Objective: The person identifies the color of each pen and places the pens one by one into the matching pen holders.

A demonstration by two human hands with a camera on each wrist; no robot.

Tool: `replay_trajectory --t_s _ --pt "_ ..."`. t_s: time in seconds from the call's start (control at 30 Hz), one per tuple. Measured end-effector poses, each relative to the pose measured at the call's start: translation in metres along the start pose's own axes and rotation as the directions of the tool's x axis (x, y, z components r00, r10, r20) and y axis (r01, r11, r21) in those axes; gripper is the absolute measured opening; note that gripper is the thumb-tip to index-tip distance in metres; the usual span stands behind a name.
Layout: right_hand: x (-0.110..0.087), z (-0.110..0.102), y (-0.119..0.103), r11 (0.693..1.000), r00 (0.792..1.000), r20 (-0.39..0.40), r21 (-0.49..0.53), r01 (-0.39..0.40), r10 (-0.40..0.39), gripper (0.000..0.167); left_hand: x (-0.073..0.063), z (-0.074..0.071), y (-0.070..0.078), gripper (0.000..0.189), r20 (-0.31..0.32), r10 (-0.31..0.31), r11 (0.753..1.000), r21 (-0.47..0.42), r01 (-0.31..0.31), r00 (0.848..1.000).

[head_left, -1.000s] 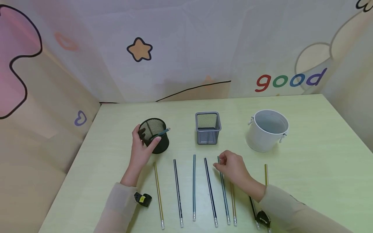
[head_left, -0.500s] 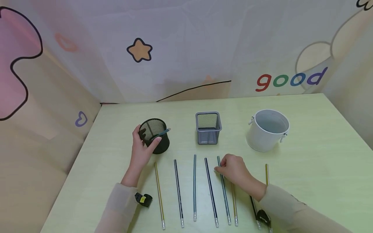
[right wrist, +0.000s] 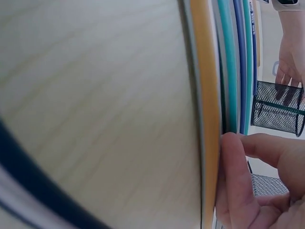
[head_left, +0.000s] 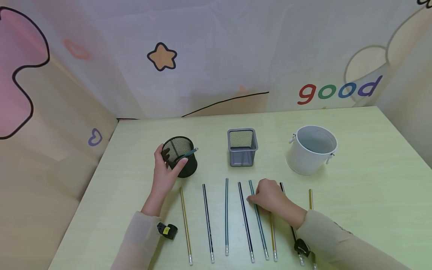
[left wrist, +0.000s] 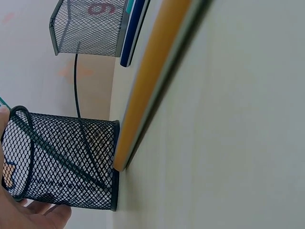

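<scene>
My left hand (head_left: pixel 163 182) grips a round black mesh pencil cup (head_left: pixel 188 170), thumb at the front rim and fingers round its far left side. One teal pencil (head_left: pixel 191 153) leans inside the cup, its end past the rim; the left wrist view shows it slanting behind the mesh (left wrist: pixel 62 162). At the middle right of the table, my right hand (head_left: pixel 272 197) pinches another teal pencil (head_left: pixel 261 232) near its far end. In the right wrist view, thumb and finger meet at this teal pencil (right wrist: pixel 230 95), just beyond a yellow pencil (right wrist: pixel 209 95).
Left of the right hand lie a yellow pencil (head_left: pixel 186 225), a dark blue pencil (head_left: pixel 207 223), a teal pencil (head_left: pixel 227 217) and another dark blue one (head_left: pixel 245 221). More pencils lie under the right forearm. A grey square mesh holder (head_left: pixel 242 158) and white bucket (head_left: pixel 305 161) stand behind.
My right hand has dropped slightly toward me, and the far end of its teal pencil has shifted a little left. The left hand and cup stay put.
</scene>
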State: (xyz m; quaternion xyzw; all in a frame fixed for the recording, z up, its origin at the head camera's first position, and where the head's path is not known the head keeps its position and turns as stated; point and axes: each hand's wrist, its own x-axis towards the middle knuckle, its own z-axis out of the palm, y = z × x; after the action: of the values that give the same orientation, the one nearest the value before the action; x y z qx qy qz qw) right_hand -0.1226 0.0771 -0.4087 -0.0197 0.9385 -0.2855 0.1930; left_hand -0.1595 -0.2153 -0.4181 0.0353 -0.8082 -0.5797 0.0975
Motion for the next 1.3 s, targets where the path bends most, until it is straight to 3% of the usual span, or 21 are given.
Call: replay_trajectory --t_s 0.37,0.63,1.3 --pt "0.0022 -0.0031 0.0019 0.997 0.999 0.038 0.082 -0.007 0.004 0.027 0.0002 0.0005 0.0012 0.088 0.002 0.004 1.000 -0.013 -0.004 1.000" --pt "-0.0002 -0.0022 0.0026 0.995 1.000 0.003 0.098 0.030 -0.030 0.025 0.0009 0.0007 0.0003 0.088 0.004 0.011 1.000 -0.012 -0.011 1.000" --pt "-0.0027 0.0001 0.0019 0.989 0.999 -0.029 0.144 0.030 -0.026 0.023 -0.0002 0.0001 0.0009 0.088 0.008 0.008 1.000 -0.004 -0.008 1.000"
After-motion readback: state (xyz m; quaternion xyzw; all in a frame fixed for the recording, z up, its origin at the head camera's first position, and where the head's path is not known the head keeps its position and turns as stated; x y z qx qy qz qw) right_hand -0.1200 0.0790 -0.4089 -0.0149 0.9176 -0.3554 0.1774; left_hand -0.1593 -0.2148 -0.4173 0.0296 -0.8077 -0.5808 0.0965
